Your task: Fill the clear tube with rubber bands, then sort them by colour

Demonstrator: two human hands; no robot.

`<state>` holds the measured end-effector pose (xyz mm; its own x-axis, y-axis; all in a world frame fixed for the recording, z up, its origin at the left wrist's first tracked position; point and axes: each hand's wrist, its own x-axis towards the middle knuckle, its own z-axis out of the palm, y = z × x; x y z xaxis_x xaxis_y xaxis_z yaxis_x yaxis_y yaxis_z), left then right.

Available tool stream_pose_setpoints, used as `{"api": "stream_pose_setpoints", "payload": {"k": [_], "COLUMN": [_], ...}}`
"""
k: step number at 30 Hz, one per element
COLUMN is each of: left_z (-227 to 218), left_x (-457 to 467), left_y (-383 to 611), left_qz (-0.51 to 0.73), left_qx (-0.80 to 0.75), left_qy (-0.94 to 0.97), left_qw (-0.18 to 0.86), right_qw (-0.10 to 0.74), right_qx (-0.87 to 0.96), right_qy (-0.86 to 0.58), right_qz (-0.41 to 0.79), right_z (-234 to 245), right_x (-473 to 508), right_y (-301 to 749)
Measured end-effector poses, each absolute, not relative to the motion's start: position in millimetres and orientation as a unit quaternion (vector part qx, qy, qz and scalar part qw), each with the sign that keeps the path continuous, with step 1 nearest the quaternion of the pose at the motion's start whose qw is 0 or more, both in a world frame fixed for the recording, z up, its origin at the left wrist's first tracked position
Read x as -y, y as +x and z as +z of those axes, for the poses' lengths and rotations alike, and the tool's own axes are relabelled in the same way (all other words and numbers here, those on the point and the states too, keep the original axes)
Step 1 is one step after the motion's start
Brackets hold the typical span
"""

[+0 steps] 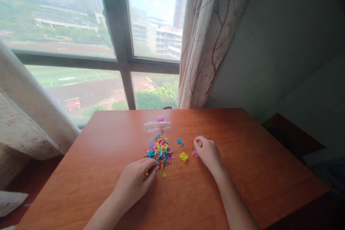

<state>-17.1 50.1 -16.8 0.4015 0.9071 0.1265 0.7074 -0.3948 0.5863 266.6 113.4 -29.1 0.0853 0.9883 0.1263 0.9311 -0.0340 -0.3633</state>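
A heap of small coloured paper clips [159, 150] lies in the middle of the brown wooden table [258, 172]. My left hand [136, 181] rests at the heap's near edge, fingers pinched on clips there. My right hand [207, 152] lies to the right of the heap, fingers curled on a red clip [192, 140]. Sorted off to the right lie a blue group [180, 142], a yellow group [183, 157] and a pink clip [195, 153] beside my right hand.
A clear plastic container [157, 126] lies on its side behind the heap, with a pink lid [161, 118] beyond it. A window [118, 43] and patterned curtains [212, 36] stand behind the table. A dark seat [293, 136] is at the right.
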Motion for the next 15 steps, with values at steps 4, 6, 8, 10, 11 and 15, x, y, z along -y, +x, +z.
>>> {"api": "stream_pose_setpoints", "payload": {"k": [4, 6, 8, 10, 11, 15], "left_z": [-15.7, -15.8, -16.0, -16.1, -16.1, -16.1], "left_x": [-51.1, -51.4, -51.4, -51.1, -51.0, -50.8], "left_y": [-16.0, -15.6, -15.7, -15.9, -16.0, -16.3], "left_qz": [0.218, 0.218, 0.219, 0.220, 0.221, 0.217], "left_qx": [-0.499, -0.499, -0.500, -0.498, -0.498, -0.500], "left_qy": [0.807, 0.806, 0.806, 0.806, 0.807, 0.806], "left_qw": [0.229, 0.231, 0.231, 0.230, 0.230, 0.232], "right_qw": [0.155, 0.148, 0.141, 0.136, 0.133, 0.138], "right_qx": [0.670, 0.667, 0.665, 0.663, 0.662, 0.665], "right_qy": [-0.722, -0.726, -0.730, -0.733, -0.735, -0.731], "right_qz": [0.075, 0.073, 0.070, 0.068, 0.068, 0.069], "right_z": [-31.4, -31.9, -32.1, -32.0, -31.7, -29.6], "right_x": [-114.9, -114.6, -114.8, -115.1, -115.0, -112.8], "right_y": [265.7, 265.0, 264.5, 264.3, 264.3, 265.3]}}
